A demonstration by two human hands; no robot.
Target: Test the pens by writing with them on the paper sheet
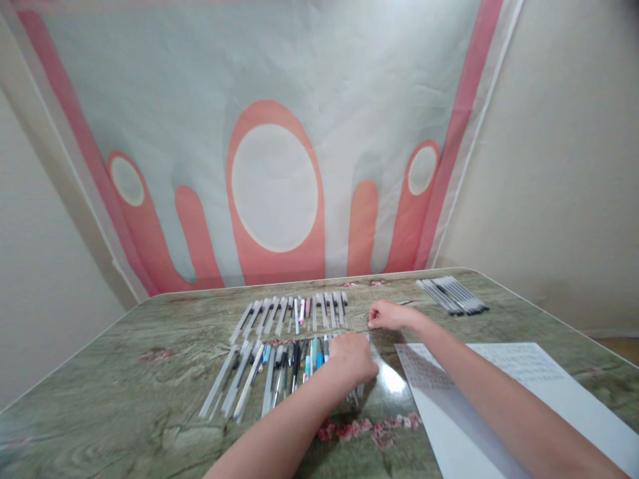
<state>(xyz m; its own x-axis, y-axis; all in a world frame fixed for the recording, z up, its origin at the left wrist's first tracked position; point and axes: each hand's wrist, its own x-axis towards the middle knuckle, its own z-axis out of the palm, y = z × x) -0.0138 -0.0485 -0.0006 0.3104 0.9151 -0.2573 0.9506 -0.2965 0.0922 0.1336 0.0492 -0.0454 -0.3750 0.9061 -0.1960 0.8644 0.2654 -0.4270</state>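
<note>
The left hand (353,359) is bent over the right end of the near row of pens (295,362), its fingers mostly hidden under the hand, so I cannot tell whether they are apart, together or clamped on a pen; pale slender ends (355,394) show just on its near side. The right hand (392,315) is curled beyond it and to its right, fingertips drawn in close to one another over the tabletop (164,386); whether anything is pinched between them I cannot tell. Just left of those right fingertips ends the far row of pens (297,316), mostly clear-barrelled, with pale blue and pink ones in the middle. From the left fingers the near row runs leftward, mixing clear, black, blue and green pens; any lettering on the barrels is too small to read. Right of the right fingers, farther back, lies a bundle of clear, dark-tipped pens (452,296). Nearer the person, under the right forearm, a white paper sheet (469,426) bears rows of small writing along its far part, too fine to make out. Pink printed flowers (344,429) lie on the near side of the left hand.
</note>
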